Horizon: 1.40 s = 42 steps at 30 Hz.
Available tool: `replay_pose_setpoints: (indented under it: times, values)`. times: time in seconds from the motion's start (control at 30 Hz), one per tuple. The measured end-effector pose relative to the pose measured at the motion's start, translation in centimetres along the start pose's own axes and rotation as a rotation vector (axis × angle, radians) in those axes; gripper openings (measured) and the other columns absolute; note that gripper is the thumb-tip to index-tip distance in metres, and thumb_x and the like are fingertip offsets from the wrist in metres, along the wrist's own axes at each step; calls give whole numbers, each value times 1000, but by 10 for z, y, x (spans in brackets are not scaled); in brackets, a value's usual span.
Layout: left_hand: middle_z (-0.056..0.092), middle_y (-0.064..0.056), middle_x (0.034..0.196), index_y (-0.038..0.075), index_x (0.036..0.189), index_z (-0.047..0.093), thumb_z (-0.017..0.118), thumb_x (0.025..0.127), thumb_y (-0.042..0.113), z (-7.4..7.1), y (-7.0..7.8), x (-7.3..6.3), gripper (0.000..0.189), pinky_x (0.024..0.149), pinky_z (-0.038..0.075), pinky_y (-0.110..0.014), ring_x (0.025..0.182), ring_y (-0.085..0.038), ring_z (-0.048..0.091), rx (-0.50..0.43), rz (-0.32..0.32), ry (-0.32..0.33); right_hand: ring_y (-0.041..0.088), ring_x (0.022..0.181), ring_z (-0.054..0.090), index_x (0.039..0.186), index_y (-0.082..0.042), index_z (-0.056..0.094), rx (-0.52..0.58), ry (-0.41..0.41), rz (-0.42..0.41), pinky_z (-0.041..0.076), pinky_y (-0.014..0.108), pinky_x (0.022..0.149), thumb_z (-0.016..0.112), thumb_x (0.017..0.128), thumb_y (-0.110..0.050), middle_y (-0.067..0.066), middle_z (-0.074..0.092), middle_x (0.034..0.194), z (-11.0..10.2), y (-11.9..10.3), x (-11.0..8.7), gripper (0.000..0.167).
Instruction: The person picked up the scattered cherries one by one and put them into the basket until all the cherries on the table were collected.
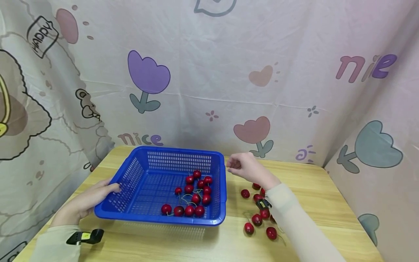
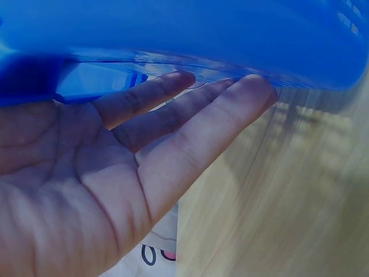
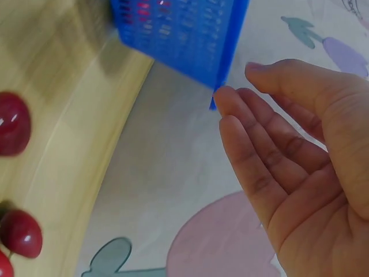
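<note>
A blue plastic basket [image 1: 144,217] with slotted walls sits tilted above the table, its shadow showing beneath the front edge. My left hand [image 1: 90,200] grips its left side, thumb over the rim. From the left wrist, the fingers [image 2: 202,133] of that hand reach under the blue plastic. Several red cherries [image 1: 195,198] with green stems lie in the right half of the basket. Just off the basket's right rim is my right hand [image 1: 243,167], its fingers loosely bent. In the right wrist view the palm [image 3: 311,213] holds nothing, and the thumb stands apart from the fingers.
More cherries [image 1: 256,219] are scattered on the wooden table [image 1: 314,203] right of the basket, partly behind the right forearm. A printed curtain [image 1: 203,80] hangs along the table's back and sides.
</note>
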<state>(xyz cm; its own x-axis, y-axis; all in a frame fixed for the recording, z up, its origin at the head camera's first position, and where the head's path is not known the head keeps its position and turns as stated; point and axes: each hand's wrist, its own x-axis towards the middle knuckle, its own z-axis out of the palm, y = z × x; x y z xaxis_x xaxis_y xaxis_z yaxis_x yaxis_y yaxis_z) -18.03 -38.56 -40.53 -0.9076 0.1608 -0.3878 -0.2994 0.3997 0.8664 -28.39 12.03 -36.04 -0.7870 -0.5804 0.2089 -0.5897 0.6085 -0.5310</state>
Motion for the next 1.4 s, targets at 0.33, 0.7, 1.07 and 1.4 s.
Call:
replay_pose_setpoints:
  times: [0.33,0.7,1.07,1.4]
  values:
    - [67,-24,129,-11,166,7,41,108,21,0,-2,0,74,87,64,-47,106,-29,72,13,3,1,9,80,69,98,-9,75,-1,-25,74,60,25,78,79,94,-4,1,76,90,-2,27,-22,7]
    - [68,-23,128,-11,165,5,42,107,21,-1,-2,-1,75,85,65,-47,104,-28,73,-2,-1,2,10,83,71,105,-3,77,-17,-133,187,62,26,78,78,91,1,6,78,94,-4,54,-44,14]
    - [68,-22,126,-10,166,5,41,108,21,-2,0,2,75,84,65,-46,102,-27,73,-9,5,-10,10,81,69,102,1,80,-49,-218,224,61,24,76,77,86,8,8,78,93,-3,64,-55,18]
    - [70,-19,124,-11,165,6,40,107,20,-2,-2,3,74,84,65,-46,101,-27,74,0,-7,-6,9,79,65,93,-6,81,-114,-262,232,60,27,76,82,83,5,3,77,88,8,62,-55,15]
